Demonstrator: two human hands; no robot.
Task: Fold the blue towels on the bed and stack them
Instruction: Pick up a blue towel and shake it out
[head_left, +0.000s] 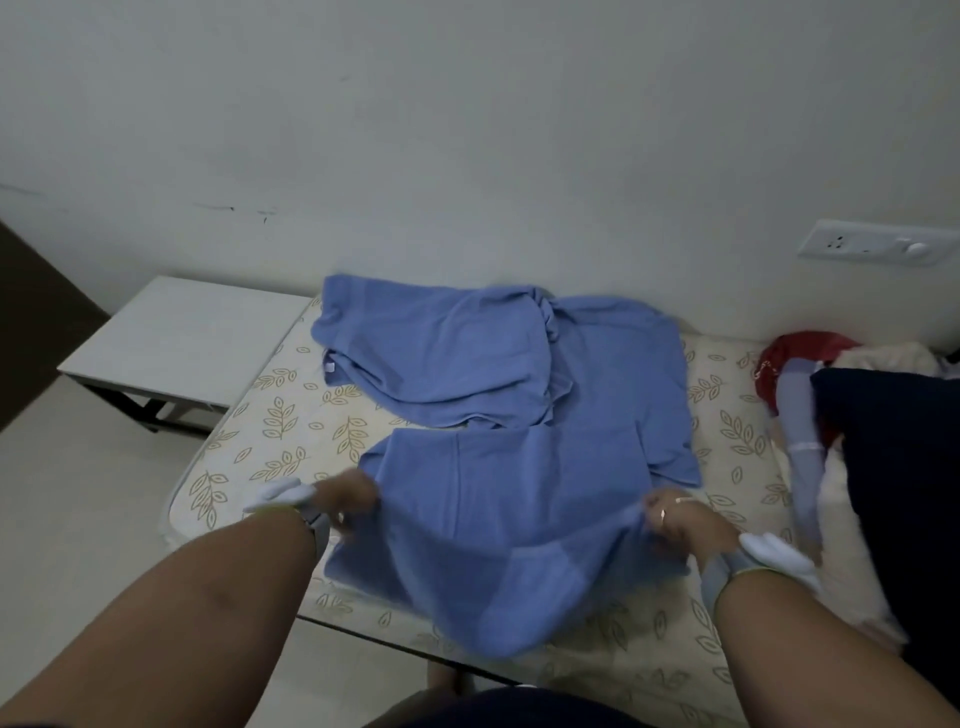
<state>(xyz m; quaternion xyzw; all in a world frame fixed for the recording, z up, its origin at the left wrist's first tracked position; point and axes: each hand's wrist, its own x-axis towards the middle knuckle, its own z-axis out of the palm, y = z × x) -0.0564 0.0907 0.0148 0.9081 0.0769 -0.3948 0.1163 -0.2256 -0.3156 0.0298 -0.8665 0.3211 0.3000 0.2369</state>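
Gripping the near towel (498, 525) at its two side edges, both hands pinch the cloth: the left hand (345, 501) at centre left of the frame, the right hand (678, 519) at centre right, a ring on one finger. Each wrist carries a grey strap with a white device. Between the hands the towel sags, its lower edge hanging over the bed's (291, 415) near side in the lower middle of the frame. Behind it, in the middle of the frame by the wall, lies a second blue towel (467, 353), crumpled and unfolded, touching the first. At the right edge sit a dark pillow (898, 467) and a red cloth (800, 348). A low grey table (182, 332) stands at centre left.
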